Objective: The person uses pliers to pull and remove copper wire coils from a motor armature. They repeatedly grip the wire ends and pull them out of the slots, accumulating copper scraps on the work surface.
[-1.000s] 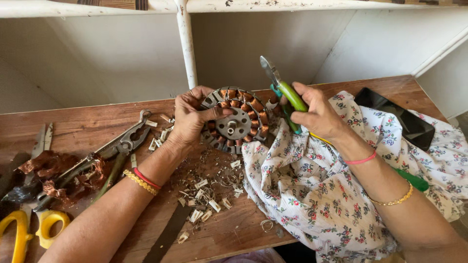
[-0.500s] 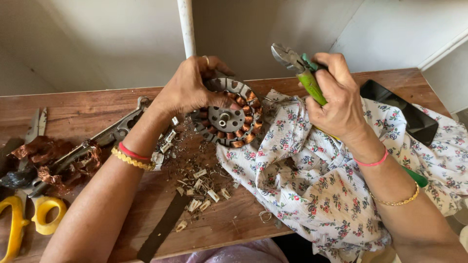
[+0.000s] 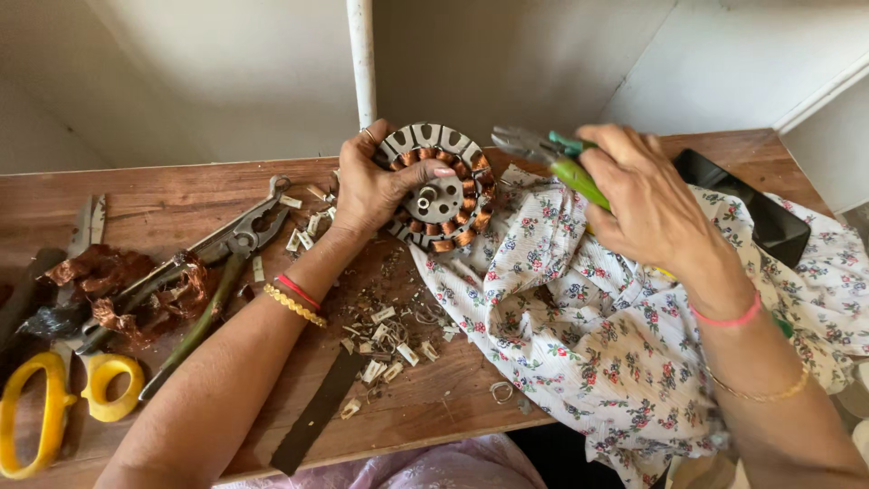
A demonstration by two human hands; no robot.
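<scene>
My left hand (image 3: 378, 186) grips a round metal motor stator (image 3: 441, 186) with copper windings, held tilted on edge at the back of the wooden table (image 3: 163, 204), thumb across its face. My right hand (image 3: 647, 204) holds green-handled pliers (image 3: 552, 156) just right of the stator, their jaws pointing left and not touching it. A floral cloth (image 3: 579, 317) lies under the right hand and over the table's right part.
Large pliers (image 3: 231, 249), a heap of copper wire scraps (image 3: 109, 285) and yellow-handled scissors (image 3: 54, 398) lie at the left. Small white insulation bits (image 3: 380, 335) litter the middle. A dark strip (image 3: 317, 412) lies near the front edge, a black phone (image 3: 751, 208) at the right, a white post (image 3: 362, 59) behind.
My left hand has tipped the stator more upright and lifted it toward the back. My right hand has raised the pliers and swung their jaws leftward to point at the stator.
</scene>
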